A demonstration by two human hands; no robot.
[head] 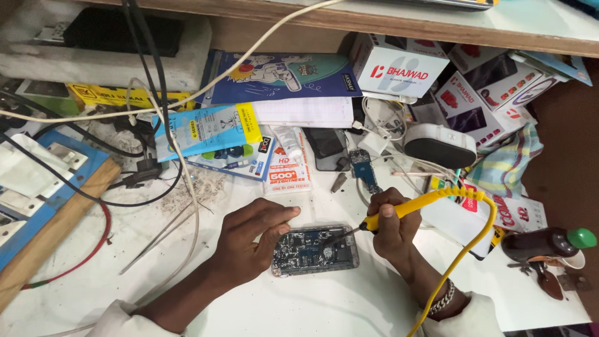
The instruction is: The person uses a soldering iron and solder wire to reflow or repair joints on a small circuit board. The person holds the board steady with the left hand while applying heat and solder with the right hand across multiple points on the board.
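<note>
I log, frame centre: left hand point(249, 240) gripping opened phone point(315, 251); right hand point(390, 228) clenched round yellow soldering iron point(405, 209), tip on board.

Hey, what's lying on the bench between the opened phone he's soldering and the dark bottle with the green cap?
In the head view, between the opened phone and the bottle come the right hand gripping the yellow soldering iron, its yellow cord, and white bench.

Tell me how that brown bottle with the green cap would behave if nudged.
The brown bottle lies on its side by the table edge, so it would probably roll. Its rounded body looks smooth, likely slippery. If glass, it may break in a fall.
</note>
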